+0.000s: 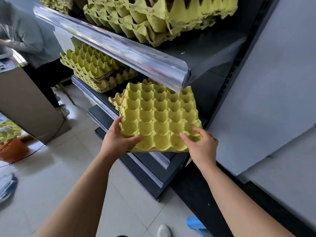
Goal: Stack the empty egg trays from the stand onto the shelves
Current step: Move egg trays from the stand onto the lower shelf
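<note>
A yellow-green pulp egg tray (159, 115) is tilted, its far edge under the upper shelf's clear price rail (119, 47) and over the middle shelf (102, 98). My left hand (118, 137) grips its near left corner, thumb on top. My right hand (201, 144) holds the near right corner, fingers on the cups. Another tray (116, 100) peeks out beneath it on the middle shelf. A stack of trays (95, 69) sits farther left on that shelf. More stacked trays (153, 19) fill the upper shelf.
A person in a grey top (29, 36) stands at the far left beside a cardboard box (27, 106). An orange basket (12, 149) with trays sits on the tiled floor. Lower shelves (136, 159) jut out below the held tray. A grey wall panel (265, 100) is at right.
</note>
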The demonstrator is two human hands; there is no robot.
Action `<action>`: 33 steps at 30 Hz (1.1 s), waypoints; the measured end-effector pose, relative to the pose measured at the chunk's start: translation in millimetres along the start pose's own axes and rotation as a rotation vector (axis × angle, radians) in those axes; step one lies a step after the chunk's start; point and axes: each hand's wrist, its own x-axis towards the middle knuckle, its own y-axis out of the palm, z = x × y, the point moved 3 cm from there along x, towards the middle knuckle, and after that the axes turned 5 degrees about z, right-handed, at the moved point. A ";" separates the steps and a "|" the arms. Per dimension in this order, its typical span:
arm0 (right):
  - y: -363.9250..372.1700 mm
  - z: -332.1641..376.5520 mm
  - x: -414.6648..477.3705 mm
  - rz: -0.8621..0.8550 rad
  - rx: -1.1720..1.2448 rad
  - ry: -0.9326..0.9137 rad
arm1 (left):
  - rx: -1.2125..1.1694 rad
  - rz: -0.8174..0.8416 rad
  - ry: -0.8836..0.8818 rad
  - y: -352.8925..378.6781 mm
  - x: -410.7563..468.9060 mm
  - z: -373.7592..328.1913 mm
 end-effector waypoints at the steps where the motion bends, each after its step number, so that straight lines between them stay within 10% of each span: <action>1: 7.1 3.7 5.3 -0.004 -0.007 0.000 | -0.003 0.011 -0.001 -4.4 10.0 1.0; 24: 140.3 72.5 23.2 -0.512 -0.119 0.311 | 0.471 0.498 0.277 -62.8 228.3 -26.3; 33: 160.0 66.8 35.6 -0.413 -0.292 0.428 | 0.593 0.524 0.273 -45.4 244.0 -30.8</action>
